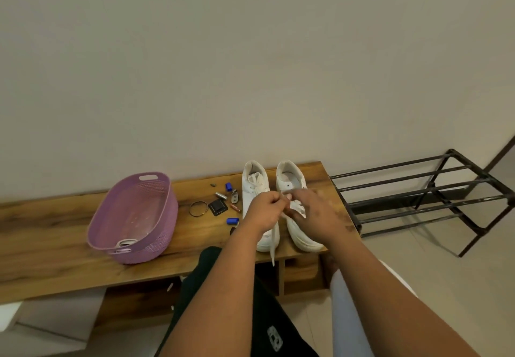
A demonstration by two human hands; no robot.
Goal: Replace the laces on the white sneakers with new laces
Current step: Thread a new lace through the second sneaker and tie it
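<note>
Two white sneakers stand side by side on the wooden bench (pixel 55 234), heels toward the wall. The left sneaker (pixel 255 186) still has a lace in its upper eyelets. My left hand (pixel 264 210) is curled over its front and grips a white lace (pixel 274 242) that hangs down past the bench edge. My right hand (pixel 315 211) lies over the right sneaker (pixel 289 178), blurred, its fingers at the lace on the tongue; what it holds cannot be told.
A purple plastic basket (pixel 133 217) sits left of the shoes. Small items lie between them: blue caps (pixel 232 220), a metal ring (pixel 199 208), a black square piece (pixel 218 207). A black metal shoe rack (pixel 423 192) stands to the right on the floor.
</note>
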